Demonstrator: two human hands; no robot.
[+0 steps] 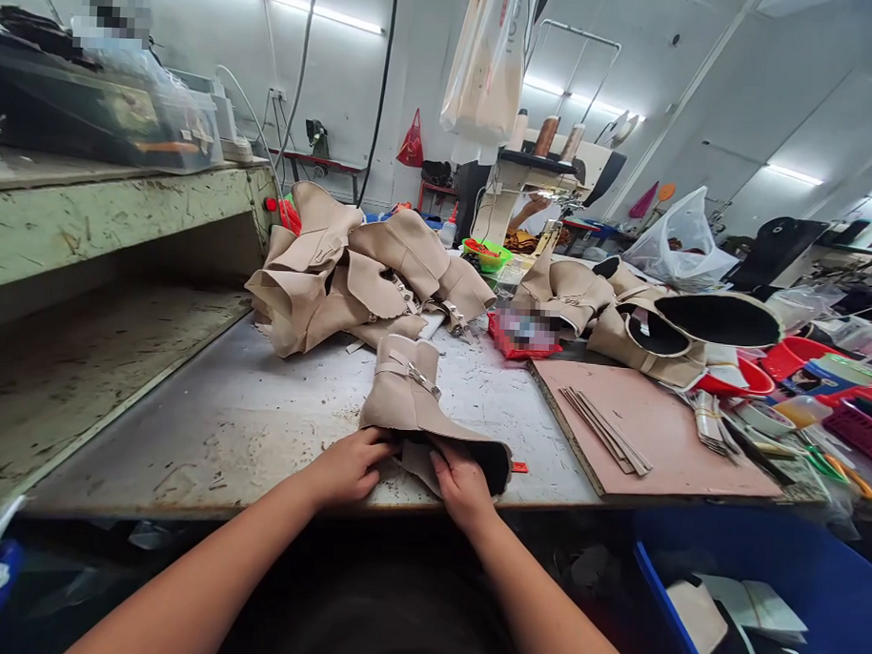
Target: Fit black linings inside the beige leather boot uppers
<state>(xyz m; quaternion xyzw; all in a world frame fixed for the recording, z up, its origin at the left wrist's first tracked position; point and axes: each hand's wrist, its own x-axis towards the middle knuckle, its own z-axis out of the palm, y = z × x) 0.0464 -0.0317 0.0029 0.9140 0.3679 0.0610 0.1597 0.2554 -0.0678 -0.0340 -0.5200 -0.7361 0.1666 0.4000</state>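
Note:
A beige boot upper (405, 402) with a strap and a metal buckle lies on its side on the worktable, close to the front edge. Its open, black-lined bottom faces me. My left hand (352, 465) grips the lower edge at the left, its fingertips hidden under the material. Inside the opening at the right are the fingers of my right hand (463, 481), closed on the edge with the thumb toward me. A pale flap of lining (418, 460) shows between the hands. Just right of the upper sits a small orange-red tag (520, 467).
Behind is a heap of beige boot uppers (315, 294); more uppers (573, 294) lie right of it. A pink board (661, 440) carries beige strips (604, 428). A shelf (125, 221) borders the left. A blue bin (778, 568) stands below right, a sewing machine (556, 179) behind.

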